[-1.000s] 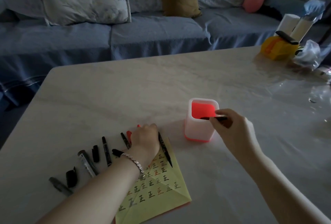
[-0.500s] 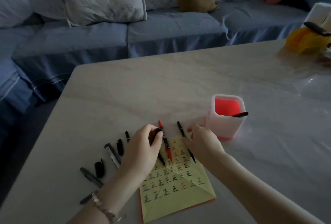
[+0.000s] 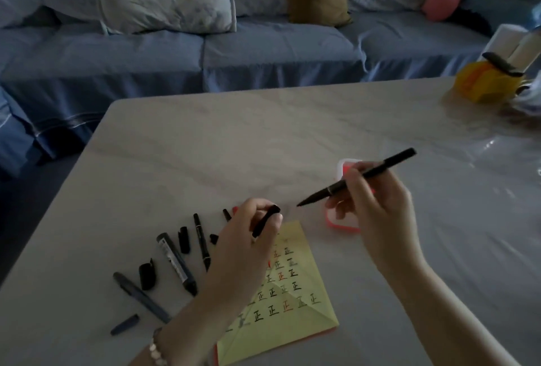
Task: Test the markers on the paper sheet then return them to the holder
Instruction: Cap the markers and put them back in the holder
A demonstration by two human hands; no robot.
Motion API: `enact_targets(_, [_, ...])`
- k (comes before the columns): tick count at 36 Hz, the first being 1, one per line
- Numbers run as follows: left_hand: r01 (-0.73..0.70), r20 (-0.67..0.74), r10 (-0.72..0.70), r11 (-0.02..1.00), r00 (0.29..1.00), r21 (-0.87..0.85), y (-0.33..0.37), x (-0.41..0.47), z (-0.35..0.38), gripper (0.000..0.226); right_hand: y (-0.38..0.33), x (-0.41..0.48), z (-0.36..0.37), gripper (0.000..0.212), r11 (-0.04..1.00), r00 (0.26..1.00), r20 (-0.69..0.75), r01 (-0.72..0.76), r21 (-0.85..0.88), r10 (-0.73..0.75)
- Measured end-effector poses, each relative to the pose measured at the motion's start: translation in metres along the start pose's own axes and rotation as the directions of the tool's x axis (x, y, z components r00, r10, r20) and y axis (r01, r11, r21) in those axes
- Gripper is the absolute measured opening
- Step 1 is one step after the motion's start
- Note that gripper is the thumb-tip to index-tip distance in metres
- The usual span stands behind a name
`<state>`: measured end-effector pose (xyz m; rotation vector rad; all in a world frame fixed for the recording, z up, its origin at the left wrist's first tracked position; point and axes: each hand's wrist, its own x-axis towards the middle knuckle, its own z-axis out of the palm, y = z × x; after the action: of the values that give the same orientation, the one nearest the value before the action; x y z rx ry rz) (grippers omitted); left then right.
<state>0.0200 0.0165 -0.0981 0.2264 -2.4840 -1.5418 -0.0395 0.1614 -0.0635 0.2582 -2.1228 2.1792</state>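
My right hand (image 3: 377, 204) grips a slim black marker (image 3: 355, 178) in the air, its tip pointing left toward my left hand. Between thumb and fingers my left hand (image 3: 243, 251) pinches a black cap (image 3: 265, 220) above the top corner of the yellow paper sheet (image 3: 295, 307), which is covered with black and red test marks. The white holder with a red inside (image 3: 344, 225) stands behind my right hand and is mostly hidden by it. Several black markers (image 3: 175, 263) and loose caps (image 3: 146, 273) lie in a row left of the sheet.
The pale marble table (image 3: 234, 146) has its left edge (image 3: 52, 219) close to the marker row. A yellow box (image 3: 486, 84) with a dark object on top and white rolls stands at the far right. A blue sofa (image 3: 205, 52) with cushions lies beyond the table.
My right hand has picked up the slim black marker from the sheet and lifted it in front of the holder. My left hand has lifted a cap off the table.
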Motion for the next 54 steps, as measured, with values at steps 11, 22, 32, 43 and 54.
enact_targets(11, [-0.008,0.057,0.013,0.996,0.998,-0.086,0.01,-0.001,0.014,0.004,-0.011,-0.009,-0.025,0.018,0.976,0.995,0.025,-0.096,0.196,0.093])
enact_targets(22, [-0.131,0.152,0.129,0.991,0.98,0.002,0.023,0.0,0.01,0.006,-0.005,-0.014,-0.022,0.028,0.939,0.96,0.186,-0.249,0.238,0.208])
enact_targets(32, [-0.119,0.132,0.147,0.972,0.98,-0.203,0.045,-0.001,0.014,0.016,-0.003,-0.015,-0.021,0.029,0.95,0.956,0.028,-0.295,0.1,0.293])
enact_targets(43, [-0.1,0.076,0.13,0.945,0.989,-0.311,0.048,0.0,0.022,0.007,0.008,-0.029,-0.011,0.037,0.919,0.938,0.081,-0.348,0.185,0.338])
enact_targets(54, [-0.025,0.066,0.056,0.92,0.996,-0.392,0.043,-0.005,0.021,0.021,0.014,-0.037,-0.009,0.034,0.882,0.924,0.24,-0.363,0.299,0.299])
